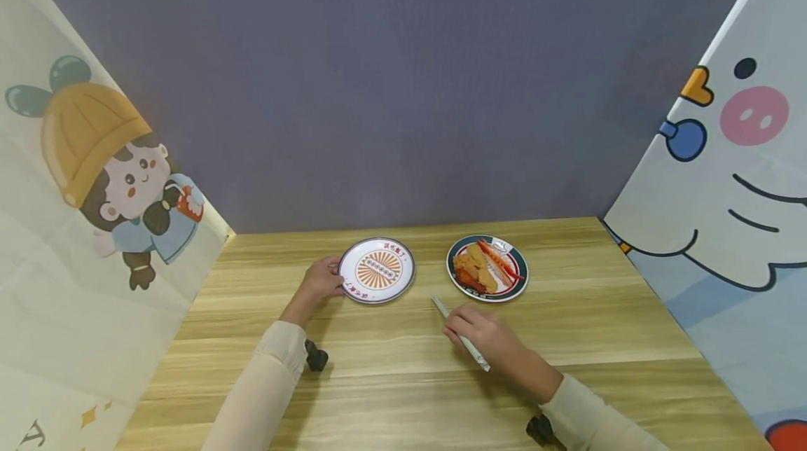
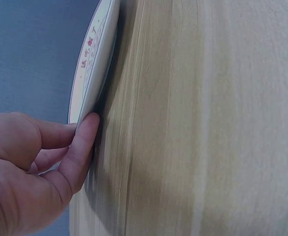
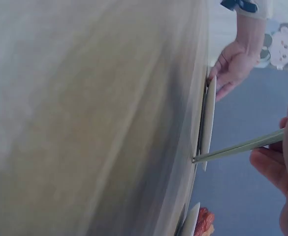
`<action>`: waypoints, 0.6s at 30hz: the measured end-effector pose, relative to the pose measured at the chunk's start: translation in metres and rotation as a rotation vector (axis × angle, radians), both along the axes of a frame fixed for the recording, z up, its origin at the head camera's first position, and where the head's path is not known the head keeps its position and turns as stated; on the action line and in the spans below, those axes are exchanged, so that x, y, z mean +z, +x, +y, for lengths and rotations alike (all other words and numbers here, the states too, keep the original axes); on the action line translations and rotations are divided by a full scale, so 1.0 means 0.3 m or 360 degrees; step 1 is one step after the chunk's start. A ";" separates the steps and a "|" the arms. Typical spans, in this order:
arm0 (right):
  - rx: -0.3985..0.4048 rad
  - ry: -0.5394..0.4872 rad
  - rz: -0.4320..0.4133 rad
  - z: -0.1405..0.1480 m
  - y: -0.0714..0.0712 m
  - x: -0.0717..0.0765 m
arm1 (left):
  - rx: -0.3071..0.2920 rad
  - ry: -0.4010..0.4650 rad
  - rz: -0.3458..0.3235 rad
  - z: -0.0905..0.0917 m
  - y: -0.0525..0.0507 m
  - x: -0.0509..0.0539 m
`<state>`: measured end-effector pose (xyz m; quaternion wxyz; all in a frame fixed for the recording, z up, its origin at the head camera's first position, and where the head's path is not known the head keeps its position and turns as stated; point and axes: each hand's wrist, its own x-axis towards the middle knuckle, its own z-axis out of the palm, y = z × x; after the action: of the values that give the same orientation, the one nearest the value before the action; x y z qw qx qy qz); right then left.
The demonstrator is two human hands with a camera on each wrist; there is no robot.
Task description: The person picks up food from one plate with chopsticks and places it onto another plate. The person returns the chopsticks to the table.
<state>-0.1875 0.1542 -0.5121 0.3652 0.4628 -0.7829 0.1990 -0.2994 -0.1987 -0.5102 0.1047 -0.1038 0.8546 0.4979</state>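
Note:
At the left edge of a white plate [image 1: 352, 260] printed with an orange sunburst and red characters, my left hand [image 1: 323, 279] pinches the rim. The left wrist view shows the thumb at the rim of the plate [image 2: 98, 64] and a finger [image 2: 87, 135] under it. My right hand [image 1: 482, 337] grips pale green chopsticks [image 1: 474, 354] close together, their tips pointing forward and left, between the two plates. In the right wrist view the chopsticks [image 3: 237, 147] reach down near the tabletop. Beyond that hand sits a dark-rimmed plate [image 1: 518, 262] holding fried food pieces [image 1: 474, 269] and red-orange shrimp-like pieces [image 1: 498, 260].
The wood-grain table [image 1: 391, 381] meets a grey-blue panel [image 1: 403, 101] behind the plates. Cartoon-printed cloths stand along the left [image 1: 50, 283] and right [image 1: 744, 227] sides. Black devices [image 1: 315, 356] show at the wrists.

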 end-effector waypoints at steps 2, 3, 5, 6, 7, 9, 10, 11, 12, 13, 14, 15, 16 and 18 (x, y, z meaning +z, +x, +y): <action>-0.0003 0.0108 0.0023 -0.004 0.008 -0.002 | -0.0003 -0.0008 0.0002 -0.001 -0.001 -0.001; 0.0007 0.0152 0.0025 -0.006 0.012 -0.004 | -0.0004 -0.0012 0.0002 -0.002 -0.002 -0.003; 0.0001 0.0243 0.0018 -0.011 0.023 -0.007 | -0.0003 -0.0016 0.0003 -0.004 -0.005 -0.007; -0.0005 0.0284 -0.0004 -0.013 0.029 -0.010 | -0.0005 -0.0013 0.0004 -0.004 -0.006 -0.008; -0.0021 0.0330 -0.0028 -0.015 0.035 -0.012 | -0.0006 -0.0009 0.0005 -0.004 -0.007 -0.010; -0.0066 0.0416 -0.0082 -0.022 0.048 -0.017 | -0.0010 0.0007 0.0003 -0.005 -0.010 -0.014; -0.0099 0.0461 -0.0103 -0.026 0.054 -0.019 | -0.0011 0.0019 0.0004 -0.005 -0.010 -0.015; -0.0127 0.0498 -0.0127 -0.029 0.060 -0.021 | -0.0012 0.0030 0.0001 -0.005 -0.010 -0.016; -0.0155 0.0529 -0.0146 -0.034 0.065 -0.023 | -0.0008 0.0040 -0.0002 -0.005 -0.010 -0.016; -0.0181 0.0560 -0.0152 -0.038 0.069 -0.025 | -0.0007 0.0045 -0.0005 -0.005 -0.011 -0.016; -0.0200 0.0585 -0.0154 -0.043 0.073 -0.027 | -0.0011 0.0045 -0.0003 -0.005 -0.010 -0.015; -0.0215 0.0611 -0.0149 -0.047 0.076 -0.030 | -0.0008 0.0051 -0.0004 -0.005 -0.008 -0.012; -0.0222 0.0633 -0.0143 -0.052 0.079 -0.032 | -0.0002 0.0049 -0.0002 -0.004 -0.007 -0.011; -0.0231 0.0681 -0.0121 -0.059 0.083 -0.036 | -0.0008 0.0049 0.0001 -0.004 -0.006 -0.009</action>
<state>-0.1625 0.1364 -0.5228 0.2422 0.4645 -0.8516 0.0189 -0.3013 -0.1999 -0.5129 0.1073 -0.1000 0.8471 0.5107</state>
